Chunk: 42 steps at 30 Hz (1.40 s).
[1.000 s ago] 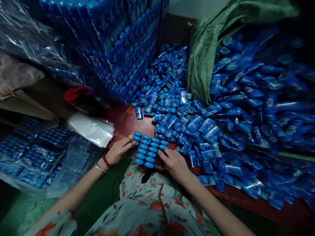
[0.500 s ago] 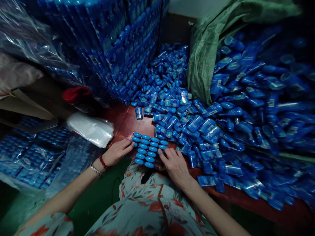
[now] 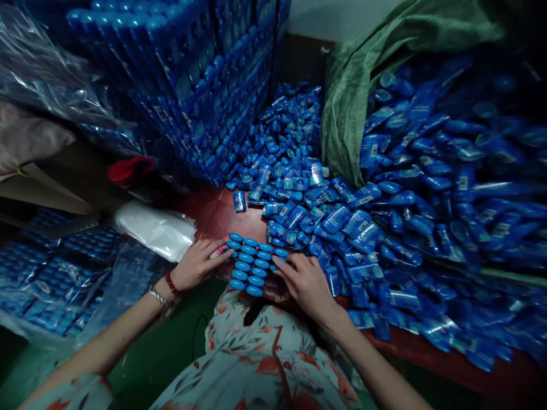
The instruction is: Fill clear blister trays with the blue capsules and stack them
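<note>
A block of small blue bottles (image 3: 244, 258) stands upright in tight rows in front of me, their oval tops facing up. My left hand (image 3: 201, 263) lies along the block's left side, fingers stretched out and fingertips touching the outer bottles. A small pink patterned piece (image 3: 219, 250) shows by those fingertips; its kind is unclear. At the right side, my right hand (image 3: 308, 283) has its thumb and fingers closed around a bottle at the end of a row, mostly hidden by the fingers. One single bottle (image 3: 240, 201) stands apart, beyond the block.
A heap of loose blue bottles (image 3: 337, 219) spreads over the red tabletop (image 3: 213, 213), spilling from a green sack (image 3: 346, 125). Wrapped bottle stacks (image 3: 188, 102) rise behind. Clear plastic bags (image 3: 156, 228) lie left, above packed bottles (image 3: 51, 290) at lower left.
The head view has shifted slightly, so the block sits a little lower and further left. Both hands stay at its sides; more of the pink piece shows by my left fingers.
</note>
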Each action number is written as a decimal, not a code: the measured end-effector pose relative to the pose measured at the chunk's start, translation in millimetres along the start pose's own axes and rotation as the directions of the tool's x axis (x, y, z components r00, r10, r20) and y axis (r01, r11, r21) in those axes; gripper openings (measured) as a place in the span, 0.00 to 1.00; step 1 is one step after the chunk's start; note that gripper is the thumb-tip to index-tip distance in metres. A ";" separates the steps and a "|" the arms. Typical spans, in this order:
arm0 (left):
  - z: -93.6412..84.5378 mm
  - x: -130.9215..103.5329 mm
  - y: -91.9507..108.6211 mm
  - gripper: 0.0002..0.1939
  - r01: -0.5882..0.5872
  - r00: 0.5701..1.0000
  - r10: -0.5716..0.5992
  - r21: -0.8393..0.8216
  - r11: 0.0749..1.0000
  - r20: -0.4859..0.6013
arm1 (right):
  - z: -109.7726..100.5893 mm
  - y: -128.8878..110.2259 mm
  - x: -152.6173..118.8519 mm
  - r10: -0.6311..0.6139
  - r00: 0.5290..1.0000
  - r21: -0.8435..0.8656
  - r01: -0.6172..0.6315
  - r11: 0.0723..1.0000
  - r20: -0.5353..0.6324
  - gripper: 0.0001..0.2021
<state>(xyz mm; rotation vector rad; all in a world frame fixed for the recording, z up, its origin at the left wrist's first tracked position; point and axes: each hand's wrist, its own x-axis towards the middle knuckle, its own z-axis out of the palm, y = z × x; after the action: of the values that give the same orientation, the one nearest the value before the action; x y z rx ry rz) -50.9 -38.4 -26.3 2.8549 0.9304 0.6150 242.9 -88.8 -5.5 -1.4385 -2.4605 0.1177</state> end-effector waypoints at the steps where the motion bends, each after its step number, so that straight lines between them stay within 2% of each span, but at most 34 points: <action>1: 0.2 4.1 -5.7 0.17 0.047 0.998 -0.047 -0.019 0.999 -0.035 | -2.2 5.7 5.5 0.033 0.999 0.019 -0.033 0.999 -0.024 0.13; 3: 3.7 21.7 -21.7 0.15 0.172 0.981 -0.178 -0.077 0.982 -0.076 | -6.7 15.8 23.1 0.102 0.995 -0.018 -0.102 0.995 -0.024 0.13; 4: 7.2 34.6 -31.4 0.15 0.242 0.967 -0.248 -0.103 0.965 -0.057 | -8.6 19.1 34.4 0.127 0.992 -0.066 -0.126 0.990 0.015 0.12; 6: 17.3 64.8 -51.8 0.15 0.366 0.931 -0.363 -0.061 0.929 0.046 | -10.7 21.1 58.4 0.157 0.975 -0.173 -0.129 0.976 0.156 0.11; 9: 35.4 108.0 -76.8 0.27 0.535 0.812 -0.527 0.041 0.844 0.251 | -8.3 15.6 86.4 0.186 0.923 -0.286 -0.089 0.954 0.336 0.10; 11: 45.4 127.2 -87.4 0.34 0.587 0.750 -0.569 0.057 0.807 0.337 | -3.9 11.3 95.7 0.206 0.904 -0.322 -0.082 0.943 0.374 0.10; 12: 49.2 132.9 -91.2 0.36 0.601 0.735 -0.574 0.045 0.798 0.362 | -1.6 10.2 97.9 0.217 0.900 -0.330 -0.089 0.940 0.377 0.11; 14: 53.6 136.3 -97.1 0.37 0.619 0.739 -0.574 -0.019 0.785 0.353 | 1.1 10.7 98.5 0.238 0.900 -0.336 -0.111 0.935 0.365 0.12; 17: 49.3 122.1 -99.5 0.29 0.615 0.774 -0.569 -0.111 0.781 0.278 | -4.7 19.5 90.2 0.246 0.914 -0.320 -0.140 0.937 0.321 0.12; 20: 28.3 86.6 -85.5 0.14 0.579 0.815 -0.571 -0.203 0.790 0.099 | -24.1 33.5 64.9 0.201 0.957 -0.155 -0.170 0.973 0.210 0.12; 22: 7.4 54.5 -63.6 0.11 0.558 0.798 -0.597 -0.273 0.784 -0.080 | -38.4 39.5 37.0 0.220 0.974 0.083 -0.224 0.971 0.064 0.13; 24: -12.9 21.5 -34.1 0.12 0.577 0.763 -0.630 -0.288 0.764 -0.144 | -45.7 37.7 4.7 0.295 0.955 0.349 -0.265 0.899 -0.033 0.16; 27: -27.2 -16.1 11.8 0.12 0.627 0.718 -0.690 -0.344 0.699 -0.095 | -32.8 20.5 -37.4 0.329 0.944 0.545 -0.260 0.797 -0.031 0.17; 30: -14.2 -30.0 42.2 0.10 0.635 0.685 -0.724 -0.418 0.650 -0.085 | 3.4 -0.1 -59.9 0.296 0.951 0.568 -0.198 0.799 -0.085 0.15; 32: 2.6 -29.5 48.9 0.08 0.591 0.700 -0.699 -0.429 0.683 -0.149 | 27.9 -7.3 -64.7 0.249 0.957 0.560 -0.125 0.819 -0.150 0.15; 33: 10.5 -27.9 48.7 0.08 0.556 0.724 -0.666 -0.420 0.717 -0.178 | 37.1 -8.2 -65.1 0.212 0.962 0.541 -0.086 0.836 -0.174 0.15; 35: 21.5 -24.4 43.9 0.09 0.474 0.800 -0.566 -0.368 0.799 -0.197 | 46.3 -6.2 -63.5 0.099 0.976 0.461 0.001 0.887 -0.194 0.17; 37: 24.3 -21.6 37.1 0.13 0.377 0.886 -0.432 -0.282 0.882 -0.167 | 43.9 -2.9 -60.0 -0.012 0.985 0.355 0.073 0.932 -0.170 0.18; 39: 20.1 -18.8 31.5 0.15 0.272 0.948 -0.296 -0.186 0.944 -0.117 | 34.3 -2.0 -54.9 -0.084 0.989 0.259 0.114 0.959 -0.123 0.17; 42: 8.3 -11.9 26.4 0.15 0.137 0.989 -0.141 -0.100 0.985 -0.032 | 18.3 -8.6 -42.9 -0.100 0.995 0.122 0.100 0.987 -0.006 0.14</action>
<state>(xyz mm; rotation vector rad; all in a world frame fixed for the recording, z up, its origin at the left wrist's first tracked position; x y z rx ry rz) -41.9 -66.3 -33.0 2.6742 1.0635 0.6840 250.2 -128.7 -30.0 -1.2626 -2.4730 0.2425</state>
